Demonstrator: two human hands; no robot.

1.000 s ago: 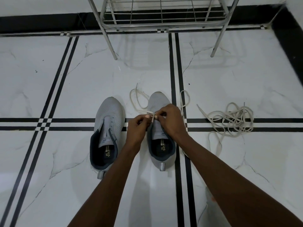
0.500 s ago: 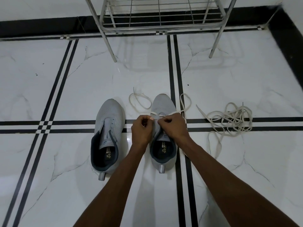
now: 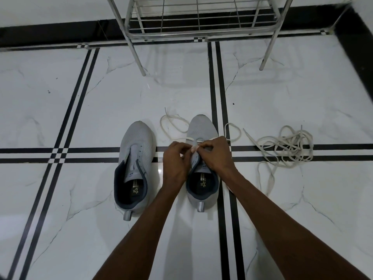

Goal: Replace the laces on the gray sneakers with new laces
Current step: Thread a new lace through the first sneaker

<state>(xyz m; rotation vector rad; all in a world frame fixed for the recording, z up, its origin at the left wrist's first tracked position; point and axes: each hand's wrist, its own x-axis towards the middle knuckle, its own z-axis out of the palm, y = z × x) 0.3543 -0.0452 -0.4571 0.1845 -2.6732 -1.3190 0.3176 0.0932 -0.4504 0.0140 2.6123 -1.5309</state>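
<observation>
Two gray sneakers stand side by side on the white tiled floor, toes pointing away from me. The left sneaker (image 3: pixel 135 158) has bare eyelets and no lace. Over the right sneaker (image 3: pixel 201 128) both hands meet at the lower eyelets. My left hand (image 3: pixel 175 162) and my right hand (image 3: pixel 217 156) each pinch part of a cream lace (image 3: pixel 173 123) that crosses the shoe's front, its ends looping onto the floor at either side. The eyelets under my fingers are hidden.
A tangled heap of cream laces (image 3: pixel 286 146) lies on the floor to the right of the shoes. A metal wire rack (image 3: pixel 199 21) stands at the back on thin legs. A black skirting runs along the far wall and right edge.
My hands have stayed at the right sneaker's eyelets, shifting slightly while working the lace. The lace across the toe now lies flatter. The camera tilted a little.
</observation>
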